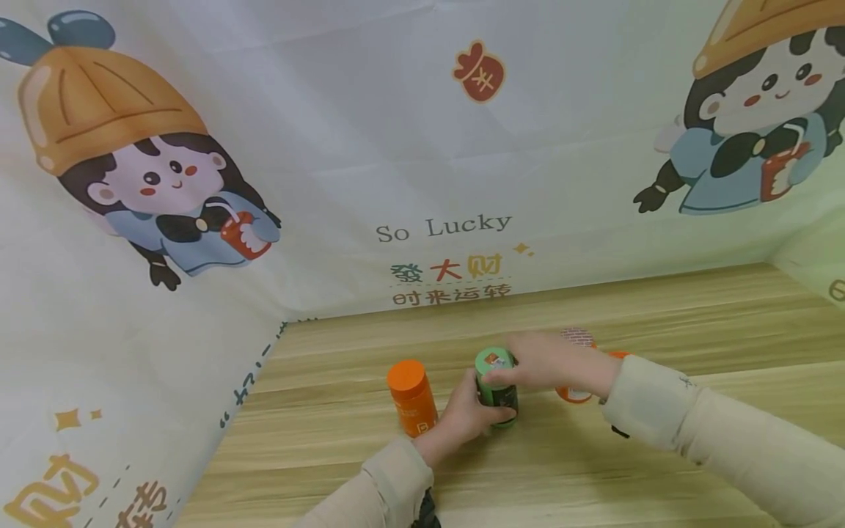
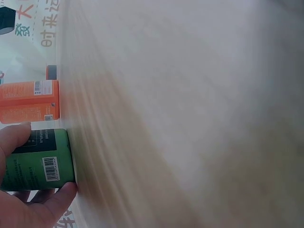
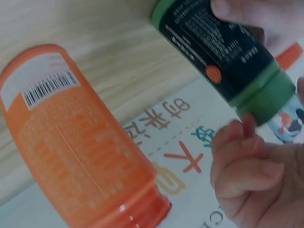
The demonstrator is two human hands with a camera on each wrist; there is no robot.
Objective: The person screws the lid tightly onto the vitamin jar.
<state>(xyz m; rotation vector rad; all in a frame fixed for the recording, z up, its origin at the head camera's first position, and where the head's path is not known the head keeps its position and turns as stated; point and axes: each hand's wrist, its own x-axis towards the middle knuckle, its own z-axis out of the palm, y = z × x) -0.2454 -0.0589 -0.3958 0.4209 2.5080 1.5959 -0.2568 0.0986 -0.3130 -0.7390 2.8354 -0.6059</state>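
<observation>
A green canister (image 1: 503, 397) with a dark label stands upright on the wooden surface, tilted in the wrist views only by the camera angle. My left hand (image 1: 465, 412) grips it low down, thumb on the near side; the left wrist view shows thumb and fingers around its barcoded body (image 2: 35, 166). On top is a green screw lid (image 3: 266, 97), which my right hand (image 1: 544, 361) holds by its edge between thumb and fingers. To the left, close to my left hand, stands an orange bottle (image 1: 412, 400) with an orange cap (image 1: 406, 375).
Behind my right wrist stands a partly hidden orange-and-white container (image 1: 576, 396) with a brick pattern on top. Another orange round edge (image 1: 619, 354) peeks out beside it. A printed white cloth (image 1: 343, 183) rises at the back and left of the wooden surface (image 1: 317, 411).
</observation>
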